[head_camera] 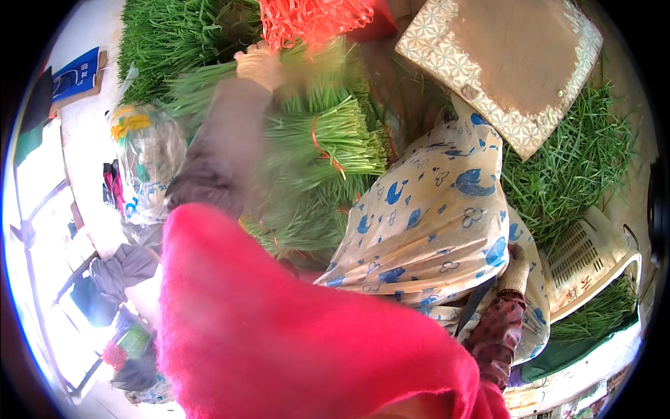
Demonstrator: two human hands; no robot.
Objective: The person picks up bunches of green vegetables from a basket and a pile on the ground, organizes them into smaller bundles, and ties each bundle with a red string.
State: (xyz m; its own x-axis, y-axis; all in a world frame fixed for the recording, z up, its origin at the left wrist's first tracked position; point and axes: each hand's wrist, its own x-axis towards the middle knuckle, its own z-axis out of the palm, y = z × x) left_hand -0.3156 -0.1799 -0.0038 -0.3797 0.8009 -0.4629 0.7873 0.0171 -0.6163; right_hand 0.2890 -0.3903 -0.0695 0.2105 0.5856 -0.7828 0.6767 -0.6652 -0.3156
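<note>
My left hand (259, 65), blurred, is closed over a bunch of long green leafy stalks (201, 84), its leaves to the left and pale stems to the right. Just above hang many red plastic ties (314, 21). Below and right of this hand lie stacked bundles of the same stalks, one (340, 139) bound with a red tie. My right hand (515, 267), in a pale knitted glove, rests against the side of the fish-printed apron (429, 209); its fingers are partly hidden, and whether it holds anything is unclear. A pink fuzzy garment (293, 324) covers the lower middle.
A worn square board with a patterned border (528, 136) is at the upper right, over loose green stalks (570, 157). A pale plastic crate (581, 262) stands at the right. More greens (162, 47) lie upper left, above a clear plastic bag (149, 157).
</note>
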